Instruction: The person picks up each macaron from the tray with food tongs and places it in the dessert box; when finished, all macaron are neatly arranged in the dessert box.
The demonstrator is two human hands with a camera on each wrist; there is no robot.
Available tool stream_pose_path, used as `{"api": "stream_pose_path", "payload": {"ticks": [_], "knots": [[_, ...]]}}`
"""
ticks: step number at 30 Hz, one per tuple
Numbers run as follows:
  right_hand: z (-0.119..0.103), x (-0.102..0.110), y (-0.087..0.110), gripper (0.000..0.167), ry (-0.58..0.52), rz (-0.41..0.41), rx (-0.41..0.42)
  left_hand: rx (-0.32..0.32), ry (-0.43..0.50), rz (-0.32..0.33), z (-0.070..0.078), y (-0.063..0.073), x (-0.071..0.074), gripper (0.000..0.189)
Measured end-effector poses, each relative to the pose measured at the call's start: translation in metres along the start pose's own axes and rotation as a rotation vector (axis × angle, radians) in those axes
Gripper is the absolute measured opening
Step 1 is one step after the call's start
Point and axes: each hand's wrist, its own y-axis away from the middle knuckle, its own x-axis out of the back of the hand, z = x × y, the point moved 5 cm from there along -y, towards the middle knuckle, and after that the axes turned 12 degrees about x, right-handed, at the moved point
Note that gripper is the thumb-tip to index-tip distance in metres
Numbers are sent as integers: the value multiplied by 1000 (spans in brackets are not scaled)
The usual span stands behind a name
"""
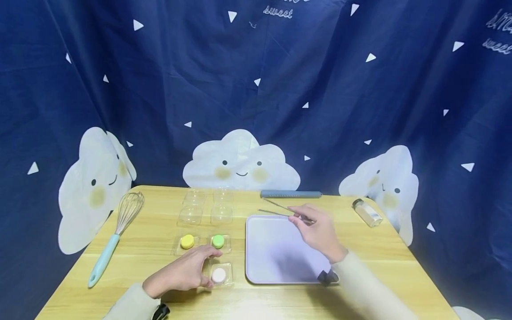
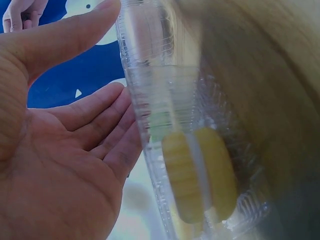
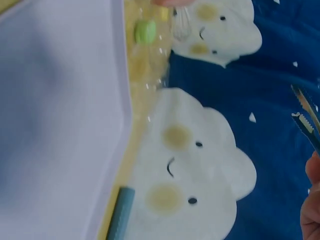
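Observation:
My right hand (image 1: 316, 226) holds slim metal tongs (image 1: 276, 213) above a pale lilac tray (image 1: 292, 271). The tongs' serrated tips stand apart with nothing between them. A clear plastic macaron box (image 1: 228, 281) lies left of the tray. In it sit a yellow macaron (image 1: 187, 241), a green macaron (image 1: 218, 241) and a pale pink macaron (image 1: 218, 275). My left hand (image 1: 186, 271) rests at the box's near left part, thumb and fingers spread along its edge, hiding what lies beneath. In the left wrist view the fingers are nearly straight beside the box wall, close to the yellow macaron (image 2: 182, 175).
A whisk (image 1: 108, 253) with a light blue handle lies at the left. Behind the macarons are clear domed plastic covers (image 1: 206, 213). A blue-grey bar (image 1: 290, 194) lies along the back edge. A dark-capped clear jar (image 1: 367, 213) lies at the back right.

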Motion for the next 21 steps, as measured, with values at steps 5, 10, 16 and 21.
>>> {"api": "stream_pose_path", "payload": {"ticks": [5,10,16,21], "knots": [[13,23,-4,26,18,91,-66,0,14,-1,-1,0,0,78],[26,45,-3,23,113,154,-99,11,22,-4,-2,1,-1,79],[42,65,4,19,181,195,-148,24,21,1,-1,2,-1,79],[55,79,11,16,258,226,-212,29,24,3,0,3,-1,79]]}}
